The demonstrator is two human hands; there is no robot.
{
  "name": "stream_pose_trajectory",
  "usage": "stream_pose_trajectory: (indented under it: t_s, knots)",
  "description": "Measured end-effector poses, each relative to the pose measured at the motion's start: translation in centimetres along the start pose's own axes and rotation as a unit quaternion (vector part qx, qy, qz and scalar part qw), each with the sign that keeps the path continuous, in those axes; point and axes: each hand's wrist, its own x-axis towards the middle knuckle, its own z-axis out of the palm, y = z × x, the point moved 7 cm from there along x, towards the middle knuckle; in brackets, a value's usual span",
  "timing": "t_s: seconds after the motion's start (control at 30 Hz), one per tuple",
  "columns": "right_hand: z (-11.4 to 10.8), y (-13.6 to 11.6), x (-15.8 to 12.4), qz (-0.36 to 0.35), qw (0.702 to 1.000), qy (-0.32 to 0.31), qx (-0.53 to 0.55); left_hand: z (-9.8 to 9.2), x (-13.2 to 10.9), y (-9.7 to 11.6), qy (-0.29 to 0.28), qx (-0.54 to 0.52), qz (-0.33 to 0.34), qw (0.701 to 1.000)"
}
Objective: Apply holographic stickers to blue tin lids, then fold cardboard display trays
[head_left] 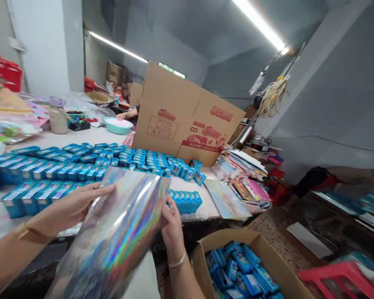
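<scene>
A shiny holographic sheet or flat bag (127, 220) is held up in front of me, tilted, with rainbow streaks across it; which of the two it is I cannot tell. My left hand (76, 203) grips its upper left edge, thumb lying on the face and fingers behind. At the right edge, my right hand (171, 220) pinches it. Beyond it on the table, small blue boxes (50, 170) stand in long rows. A short row of blue boxes (186, 200) stands just past my right hand.
A large cardboard panel (183, 116) rises behind the boxes. Lower right, an open carton (202, 265) holds many loose blue boxes. Paper stacks (239, 166) lie on the table's right end. A red stool (339, 278) stands at the right. Another person's hand (123, 116) reaches into a teal basin (116, 128).
</scene>
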Motion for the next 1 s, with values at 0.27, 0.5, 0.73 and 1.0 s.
stream_pose_trajectory:
  t_s: [0.27, 0.5, 0.73, 1.0]
  knots:
    - [-5.3, -4.0, -4.4, -0.068, 0.964, 0.158, -0.203, -1.1, -0.6, -6.2, 0.04, 0.091, 0.056, 0.993]
    - [-4.9, -6.1, -4.2, -0.016, 0.963, 0.092, -0.253, -1.9, 0.7, -6.3, 0.031, 0.191, 0.054, 0.98]
    - [-4.9, -9.5, -2.4, -0.086, 0.905, 0.094, -0.406, -3.6, 2.4, -5.0, 0.11, 0.297, 0.063, 0.946]
    - [-2.7, -10.3, -0.5, -0.142, 0.873, -0.028, -0.465, -3.3, 2.4, -3.8, 0.078, 0.331, 0.197, 0.92]
